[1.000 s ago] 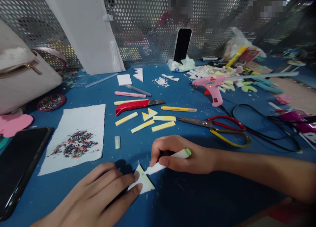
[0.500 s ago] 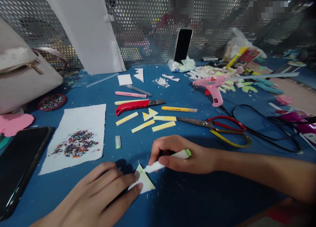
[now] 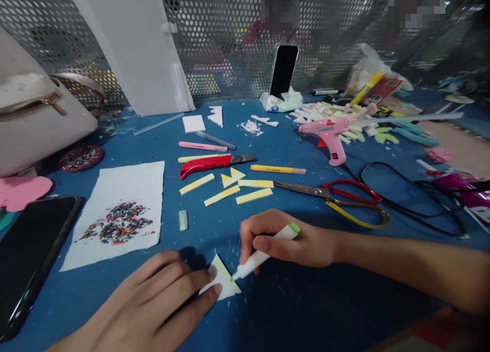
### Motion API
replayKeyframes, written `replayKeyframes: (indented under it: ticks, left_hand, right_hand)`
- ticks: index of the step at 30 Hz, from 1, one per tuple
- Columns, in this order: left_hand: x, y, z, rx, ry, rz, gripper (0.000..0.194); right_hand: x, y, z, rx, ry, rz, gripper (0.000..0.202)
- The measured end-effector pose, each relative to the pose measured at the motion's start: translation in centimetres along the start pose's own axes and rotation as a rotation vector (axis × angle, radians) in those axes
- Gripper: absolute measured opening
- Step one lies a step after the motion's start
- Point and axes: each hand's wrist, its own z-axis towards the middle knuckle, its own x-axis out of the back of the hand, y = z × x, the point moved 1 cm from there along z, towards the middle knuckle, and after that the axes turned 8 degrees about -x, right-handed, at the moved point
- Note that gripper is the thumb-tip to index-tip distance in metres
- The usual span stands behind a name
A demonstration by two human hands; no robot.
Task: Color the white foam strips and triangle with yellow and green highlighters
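A small white triangular piece [image 3: 223, 280], tinted pale green along its right edge, lies on the blue table in front of me. The fingertips and thumb of my left hand [image 3: 164, 293] hold its left side against the tabletop. My right hand [image 3: 281, 242] grips a white marker [image 3: 252, 262] with a green end, slanted, its tip touching the piece's right edge near the lower corner. The marker's cap [image 3: 183, 220] lies apart, beyond my left hand. Farther off lie several yellow-edged strips [image 3: 254, 195] and a zigzag yellow-edged piece [image 3: 233, 177].
A red-handled knife [image 3: 206, 165], scissors [image 3: 325, 191] and a yellow marker [image 3: 277, 169] lie ahead. A pink glue gun [image 3: 329, 132] with a looping black cord [image 3: 406, 209] stands right. Left are beads on white paper [image 3: 130, 183], a phone [image 3: 36, 260] and a bag [image 3: 34, 91].
My right hand has moved slightly right, and the marker tip has slid down along the piece's right edge from near its top corner. My left hand and the piece have stayed put.
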Motion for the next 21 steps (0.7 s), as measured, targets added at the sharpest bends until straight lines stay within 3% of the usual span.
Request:
replayKeyframes:
  ticks: [5,11,16,21]
  left_hand:
    - [-0.1,-0.3,0.0,-0.02,0.022,-0.011,0.045]
    - [0.1,-0.9,0.2,-0.111,0.008,0.042,0.042]
    - [-0.3,-0.4,-0.1,0.019,0.069,-0.018,0.051]
    - [0.0,-0.2,-0.1,0.04,0.068,-0.003,0.042]
  right_hand:
    - [-0.1,-0.2,0.0,0.078,0.143,-0.027,0.03]
    - [-0.5,-0.4,0.1,0.19,0.076,-0.329,0.027]
    - [-1.0,-0.8,0.0,0.327,0.186,-0.7,0.006]
    - [-1.4,-0.4,-0.1,0.449,0.226,-0.865,0.008]
